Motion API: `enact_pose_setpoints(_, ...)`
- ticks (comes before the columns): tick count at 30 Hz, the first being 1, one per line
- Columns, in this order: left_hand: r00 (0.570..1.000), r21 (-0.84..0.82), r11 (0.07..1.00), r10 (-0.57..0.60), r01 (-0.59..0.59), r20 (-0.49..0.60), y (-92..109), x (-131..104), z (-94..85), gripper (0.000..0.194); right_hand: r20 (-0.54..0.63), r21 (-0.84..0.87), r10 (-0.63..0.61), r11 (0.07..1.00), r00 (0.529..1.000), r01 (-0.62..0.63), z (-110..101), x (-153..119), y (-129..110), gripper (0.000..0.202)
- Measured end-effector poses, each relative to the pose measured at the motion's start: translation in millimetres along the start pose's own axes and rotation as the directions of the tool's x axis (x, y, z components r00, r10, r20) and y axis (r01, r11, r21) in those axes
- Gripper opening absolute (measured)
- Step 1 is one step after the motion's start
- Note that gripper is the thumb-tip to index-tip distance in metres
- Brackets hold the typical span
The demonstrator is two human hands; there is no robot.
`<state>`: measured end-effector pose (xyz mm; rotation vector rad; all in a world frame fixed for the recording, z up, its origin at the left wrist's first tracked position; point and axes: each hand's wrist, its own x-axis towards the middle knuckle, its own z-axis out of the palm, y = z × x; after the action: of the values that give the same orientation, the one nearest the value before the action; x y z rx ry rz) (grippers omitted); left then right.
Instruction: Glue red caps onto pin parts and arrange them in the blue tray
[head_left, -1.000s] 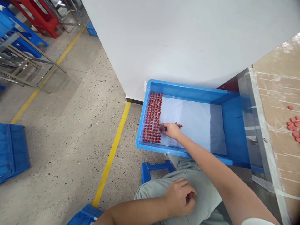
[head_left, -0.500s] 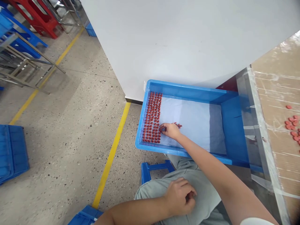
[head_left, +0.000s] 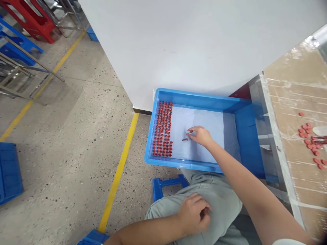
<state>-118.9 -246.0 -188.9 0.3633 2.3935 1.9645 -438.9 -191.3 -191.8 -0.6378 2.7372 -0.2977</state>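
Observation:
My right hand [head_left: 201, 136] is over the middle of a blue plastic bin [head_left: 199, 94], thumb and forefinger drawn together at a small red part [head_left: 188, 134] that their tips partly hide. Just left of the fingertips, another small red part [head_left: 185, 139] lies on the pale lining sheet [head_left: 204, 117]. Close rows of like red parts [head_left: 162, 129] stand along the bin's left end, the rightmost row having a gap. My left hand [head_left: 194, 213] rests on my thigh, its fingers loosely curled with nothing seen in them.
A cardboard-covered table [head_left: 283, 112] on the right bears red discs [head_left: 305, 131]. A white panel [head_left: 184, 44] rises behind the bin. A blue stool [head_left: 157, 190] stands below it. More blue bins [head_left: 9, 173] and metal-framed stools [head_left: 25, 73] are on the left.
My right hand has moved right, away from the rows to the loose parts. Fewer loose parts show on the sheet. My left hand stays on my thigh; the view has shifted slightly.

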Motion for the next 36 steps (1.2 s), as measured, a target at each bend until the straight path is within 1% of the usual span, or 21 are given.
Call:
enact_pose_setpoints(2,1.0,0.009,1.0,0.003,-0.003,0.005,1.1,0.3,-0.9,0.03,0.079,-0.094,-0.14,0.985,0.987,0.147,3.4,-5.9,-8.7,0.025)
enact_pose_setpoints(3,1.0,0.013,1.0,0.003,-0.003,0.004,1.9,0.5,-1.4,0.03,0.118,-0.132,-0.183,0.971,0.976,0.198,5.4,-7.9,-12.6,0.024)
enact_pose_setpoints(4,1.0,0.016,1.0,0.002,-0.002,0.001,2.7,0.7,-1.7,0.029,0.147,-0.157,-0.202,0.962,0.968,0.224,7.4,-9.2,-15.6,0.023)
enact_pose_setpoints(9,0.999,0.017,1.0,0.009,-0.008,-0.031,4.9,1.7,-1.4,0.028,0.196,-0.17,-0.184,0.961,0.963,0.218,14.9,-8.0,-17.4,0.019)
enact_pose_setpoints(13,1.0,0.043,0.999,0.012,-0.011,-0.003,3.0,1.0,-0.2,0.029,0.189,-0.144,-0.188,0.966,0.964,0.216,22.8,-5.2,-19.2,0.021)
enact_pose_setpoints(17,1.0,0.065,0.998,0.0,-0.001,0.024,0.2,-1.0,1.4,0.029,0.174,-0.059,-0.239,0.966,0.955,0.252,35.0,-2.7,-28.7,0.022)
enact_pose_setpoints(21,1.0,0.064,0.998,-0.002,0.001,0.017,-2.6,-2.8,3.1,0.029,0.14,0.032,-0.287,0.958,0.948,0.285,43.1,-0.3,-31.8,0.023)
enact_pose_setpoints(25,1.0,0.092,0.996,0.009,-0.01,0.015,-2.8,-2.7,1.9,0.027,0.11,0.065,-0.267,0.963,0.957,0.262,46.0,1.7,-26.2,0.022)
enact_pose_setpoints(28,1.0,0.104,0.995,-0.01,0.009,0.016,-3.2,-2.8,1.7,0.026,0.095,0.067,-0.24,0.97,0.966,0.235,48.7,3.7,-25.4,0.025)
enact_pose_setpoints(33,1.0,0.038,0.999,-0.013,0.012,0.016,-10.2,-4.9,9.8,0.026,0.066,0.072,-0.197,0.979,0.978,0.192,56.8,8.8,-34.0,0.03)
enact_pose_setpoints(35,1.0,0.026,0.999,-0.022,0.022,0.0,-9.0,-3.8,10.3,0.027,0.062,0.08,-0.199,0.978,0.978,0.194,59.3,10.4,-38.3,0.031)
enact_pose_setpoints(36,1.0,0.033,0.999,-0.023,0.023,-0.012,-6.2,-2.3,7.8,0.027,0.06,0.086,-0.204,0.976,0.977,0.198,60.0,11.0,-40.4,0.031)
